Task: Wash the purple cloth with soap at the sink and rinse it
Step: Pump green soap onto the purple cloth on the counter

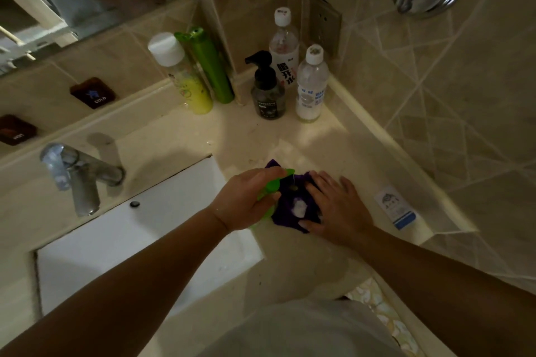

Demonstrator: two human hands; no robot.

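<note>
The purple cloth [290,206] lies bunched on the beige counter, right of the white sink [139,243]. A blob of white foam [299,208] sits on it. My left hand [246,200] grips a green pump soap bottle [271,187], its nozzle pointing over the cloth with a thin stream falling. My right hand [336,209] rests flat on the cloth's right side, fingers straight, holding it down. Most of the bottle is hidden under my left hand.
A chrome tap [78,177] stands at the sink's back left. Several bottles stand in the back corner: yellow-green bottle [185,78], green bottle [211,66], dark foam pump [266,90], two clear bottles [311,87]. A small white tube [396,207] lies right of my hand.
</note>
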